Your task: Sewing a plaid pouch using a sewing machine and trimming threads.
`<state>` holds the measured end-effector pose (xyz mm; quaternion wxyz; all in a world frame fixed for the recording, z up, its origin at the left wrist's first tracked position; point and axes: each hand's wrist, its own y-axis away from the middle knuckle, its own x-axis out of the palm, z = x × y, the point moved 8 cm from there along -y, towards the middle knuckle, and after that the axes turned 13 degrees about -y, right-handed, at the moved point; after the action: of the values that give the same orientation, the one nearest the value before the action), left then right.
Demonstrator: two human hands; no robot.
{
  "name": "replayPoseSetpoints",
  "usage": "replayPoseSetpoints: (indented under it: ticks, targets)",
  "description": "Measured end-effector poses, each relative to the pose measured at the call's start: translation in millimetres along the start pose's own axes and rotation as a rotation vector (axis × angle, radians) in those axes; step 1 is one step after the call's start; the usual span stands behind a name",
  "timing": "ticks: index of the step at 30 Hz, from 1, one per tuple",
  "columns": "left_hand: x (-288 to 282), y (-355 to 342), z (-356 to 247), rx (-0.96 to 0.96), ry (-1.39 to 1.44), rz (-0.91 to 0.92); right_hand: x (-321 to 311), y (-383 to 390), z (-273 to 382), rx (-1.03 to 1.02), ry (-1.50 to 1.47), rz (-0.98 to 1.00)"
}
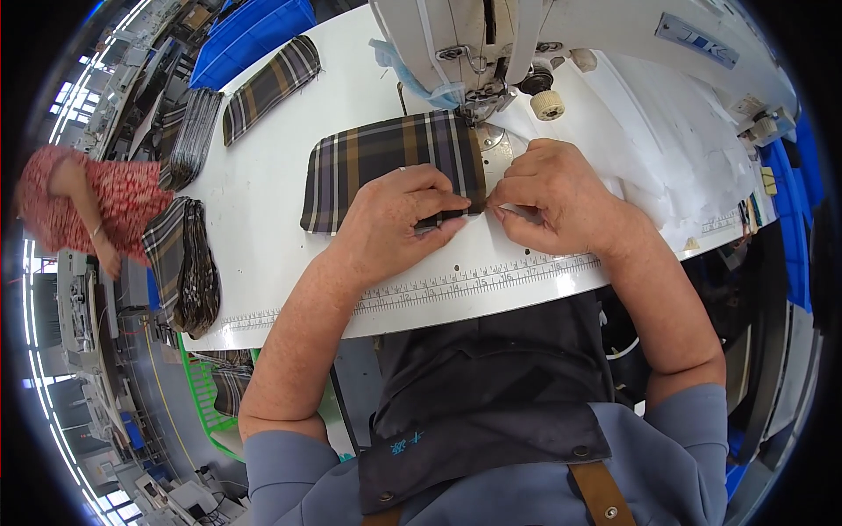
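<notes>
A dark plaid fabric piece [368, 154] with brown, pale and violet stripes lies on the white sewing table [263, 202], its far right corner by the needle area of a sewing machine [478, 107]. My left hand [395, 219] is over the piece's near edge, fingers curled and pinching it near the right corner. My right hand [553, 195] is just beside it, thumb and forefinger closed on that same near-right corner. A metal plate [498, 153] shows beyond my fingers. A printed ruler strip [438, 287] runs along the table's front edge.
Plaid stacks [180, 263] and a single piece [267, 88] lie at left, near a blue crate [246, 39]. White sheet material [658, 131] covers the right side. A green basket [215, 412] is below left. A person in red [88, 202] is at far left. Blue bins [794, 228] stand right.
</notes>
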<state>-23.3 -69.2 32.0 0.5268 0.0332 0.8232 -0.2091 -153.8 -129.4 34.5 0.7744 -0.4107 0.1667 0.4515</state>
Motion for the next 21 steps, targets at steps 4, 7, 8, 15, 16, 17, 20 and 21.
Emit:
replayPoseSetpoints:
  ticks: [4, 7, 8, 15, 16, 17, 20, 21]
  targets:
    - [1, -1, -6, 0.047, -0.15, -0.064, -1, -1, 3, -0.014, 0.018, 0.012]
    - [2, -1, 0, -0.016, -0.072, -0.084, 0, -5, 6, -0.036, 0.052, -0.036]
    - [3, -1, 6, -0.075, 0.018, -0.078, -4, -5, 9, -0.082, 0.059, -0.112]
    - [6, -1, 13, -0.174, 0.137, -0.063, 2, -6, 2, -0.03, 0.082, -0.03]
    - [7, -1, 13, -0.171, 0.147, -0.058, 2, -6, 2, -0.041, 0.084, -0.034]
    - [8, -1, 13, -0.168, 0.158, -0.054, 2, -5, 2, -0.052, 0.086, -0.038]
    - [2, -4, 6, -0.086, 0.13, -0.096, 3, -5, 1, -0.058, 0.087, -0.041]
    - [2, -4, 5, -0.086, 0.13, -0.097, 3, -5, 1, -0.058, 0.088, -0.041]
